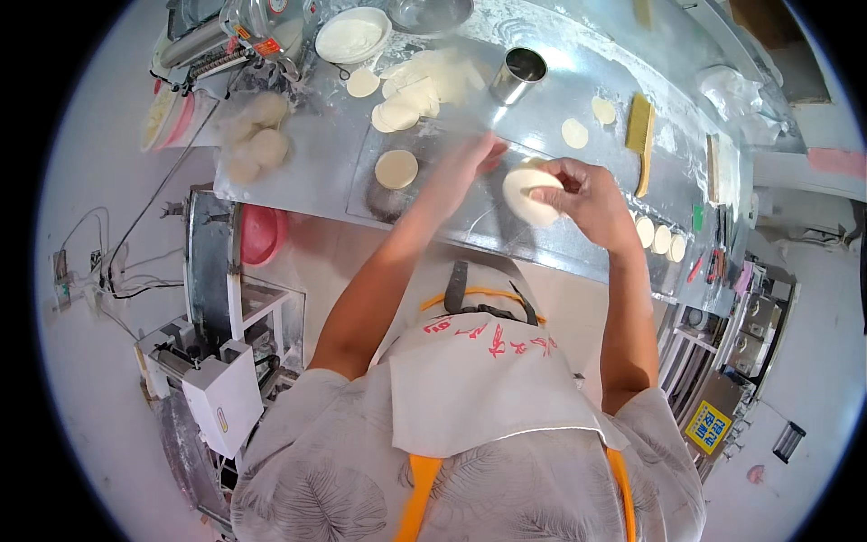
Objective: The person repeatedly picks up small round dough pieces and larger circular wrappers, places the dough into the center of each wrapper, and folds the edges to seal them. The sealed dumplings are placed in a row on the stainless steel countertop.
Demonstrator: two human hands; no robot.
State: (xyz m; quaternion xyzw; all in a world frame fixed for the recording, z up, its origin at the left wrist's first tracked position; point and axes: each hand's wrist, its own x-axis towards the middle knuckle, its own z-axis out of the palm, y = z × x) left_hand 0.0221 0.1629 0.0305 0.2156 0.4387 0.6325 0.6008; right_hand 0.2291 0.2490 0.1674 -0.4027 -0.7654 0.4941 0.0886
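Observation:
My right hand [585, 200] is closed, fingers and thumb pinching a pale round of dough [526, 197] over the metal worktop [488, 226]. Whether it is one sheet or several together cannot be made out. My left hand [471, 155], blurred by motion, is over the table to the left of that dough; its fingers do not show clearly. Left of this hand lies a single dough round [396, 169]. Just beyond, overlapping thin dough wrappers [411, 101] are spread out. A steel cylinder [519, 76] stands upright past my hands.
Dough balls [257, 144] sit at the left edge, near a roller machine [212, 50]. A white bowl of flour [353, 36] stands at the back. To the right are a brush [640, 131], loose rounds [574, 134] and small dough pieces [661, 239] by the front edge.

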